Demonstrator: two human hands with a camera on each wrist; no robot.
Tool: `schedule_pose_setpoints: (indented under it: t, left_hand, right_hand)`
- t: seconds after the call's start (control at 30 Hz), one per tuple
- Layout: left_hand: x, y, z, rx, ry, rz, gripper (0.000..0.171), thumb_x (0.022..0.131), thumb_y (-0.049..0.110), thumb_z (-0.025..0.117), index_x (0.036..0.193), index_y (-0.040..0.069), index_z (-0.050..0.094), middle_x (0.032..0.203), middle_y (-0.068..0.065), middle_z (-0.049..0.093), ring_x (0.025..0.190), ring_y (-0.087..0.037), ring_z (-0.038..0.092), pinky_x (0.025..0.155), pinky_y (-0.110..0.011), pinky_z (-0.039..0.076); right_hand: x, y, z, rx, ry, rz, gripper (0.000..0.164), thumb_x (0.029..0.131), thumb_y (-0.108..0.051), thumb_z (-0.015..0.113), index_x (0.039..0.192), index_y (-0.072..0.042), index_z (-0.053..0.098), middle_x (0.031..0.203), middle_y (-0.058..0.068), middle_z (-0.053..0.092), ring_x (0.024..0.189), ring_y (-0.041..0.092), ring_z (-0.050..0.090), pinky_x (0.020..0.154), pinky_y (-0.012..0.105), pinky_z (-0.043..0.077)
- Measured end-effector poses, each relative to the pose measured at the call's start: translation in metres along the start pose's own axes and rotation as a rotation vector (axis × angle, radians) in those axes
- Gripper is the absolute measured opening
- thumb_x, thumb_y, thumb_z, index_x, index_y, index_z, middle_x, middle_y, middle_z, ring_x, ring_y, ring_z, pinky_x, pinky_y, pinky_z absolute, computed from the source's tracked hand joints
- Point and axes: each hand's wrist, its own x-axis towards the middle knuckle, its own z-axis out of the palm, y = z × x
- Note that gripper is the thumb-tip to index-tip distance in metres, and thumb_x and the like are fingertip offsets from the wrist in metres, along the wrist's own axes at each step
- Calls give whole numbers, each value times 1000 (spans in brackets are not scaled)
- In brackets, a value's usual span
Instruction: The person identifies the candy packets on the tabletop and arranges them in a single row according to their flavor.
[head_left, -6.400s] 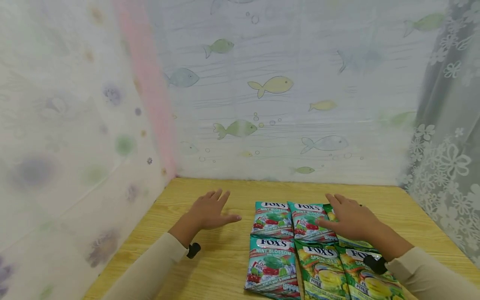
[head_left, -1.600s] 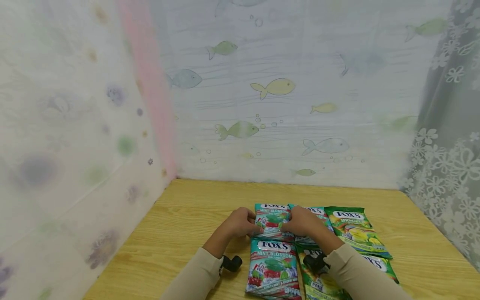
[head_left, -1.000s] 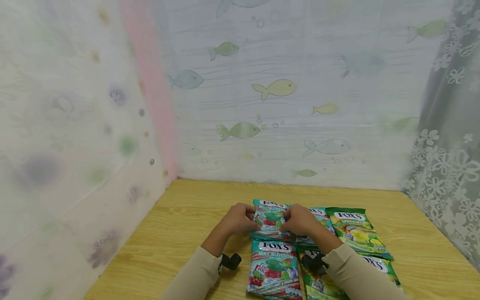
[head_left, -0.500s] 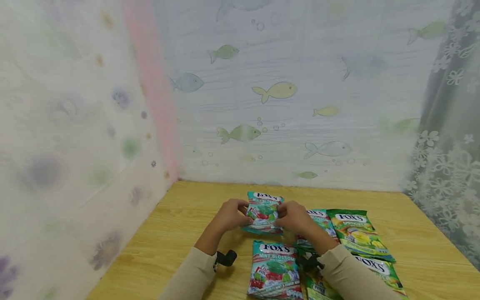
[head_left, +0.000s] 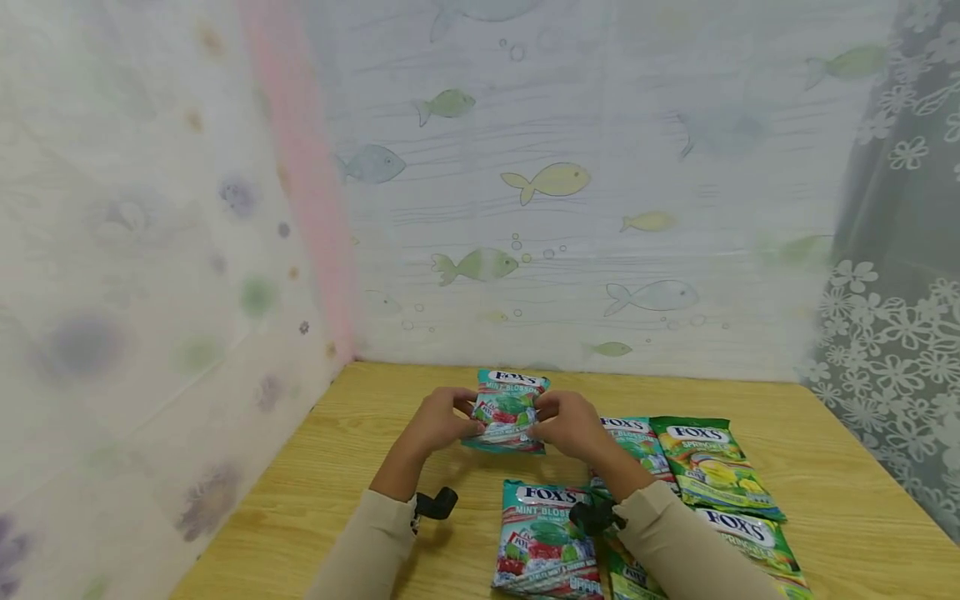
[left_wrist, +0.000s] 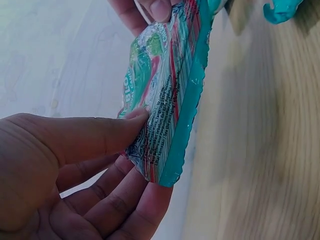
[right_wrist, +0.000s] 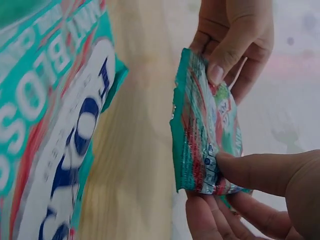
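A teal Fox's Mint Blossom candy bag [head_left: 507, 410] is held up off the table between both hands. My left hand [head_left: 438, 422] pinches its left side, thumb in front and fingers behind, as the left wrist view shows on the bag's striped edge [left_wrist: 167, 110]. On the opposite side my right hand [head_left: 570, 425] pinches it the same way; in the right wrist view the right thumb [right_wrist: 255, 172] presses the bag's front. Below it lies another Mint Blossom bag [head_left: 547, 542]. A further Mint Blossom bag [head_left: 637, 446] is partly hidden behind the right hand.
Green-and-yellow Fox's bags lie at the right, one at the back [head_left: 716, 467] and one nearer [head_left: 757, 546]; another [head_left: 630, 575] is mostly covered by the right sleeve. The wooden table [head_left: 330, 467] meets a fish-patterned curtain [head_left: 562, 275] behind.
Both hands reached in from apart and took hold of the back-left Mint Blossom bag. They have lifted it and carried it left and away from the other bags.
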Motion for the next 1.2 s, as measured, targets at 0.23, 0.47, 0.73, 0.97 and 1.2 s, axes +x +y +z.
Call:
schedule_pose_setpoints:
  t: [0.23,0.47,0.73,0.97,1.2]
  left_hand:
    - [-3,-3,-11,-40,32,-13,48,88,11,83,133,7,69,103,-7,69,90,-21,63,69,-32,52]
    - [-4,-7,-25,-87,60,-31,48,87,9,82,133,6,69,104,-9,69,89,-22,63,68,-31,53]
    - [-6,-15,-37,-103,70,-42,48,88,8,81,134,4,68,107,-13,69,93,-23,66,73,-33,56]
    - [-6,-24,-48,-74,94,-84,45,87,10,82,130,4,71,109,-13,70,96,-25,64,74,-34,55]
    - [-9,-35,-58,-81,80,-135,48,91,10,79,136,-2,65,117,-17,68,97,-24,69,84,-40,60]
  right_hand:
    - [7,-3,8,201,-6,64,54,88,-13,83,136,-1,61,128,22,68,111,34,69,91,49,59]
    - [15,-12,16,363,-39,103,55,91,-7,78,140,5,58,135,28,64,114,37,70,95,47,60]
    - [26,-16,32,426,-30,117,57,91,-6,77,143,4,57,140,25,62,122,37,65,96,45,59]
    - [33,-24,49,571,-23,145,62,89,2,76,147,3,52,141,27,59,119,38,67,94,45,61]
    - [41,-26,65,603,-32,131,62,88,4,77,145,5,51,136,26,59,115,33,68,91,42,61]
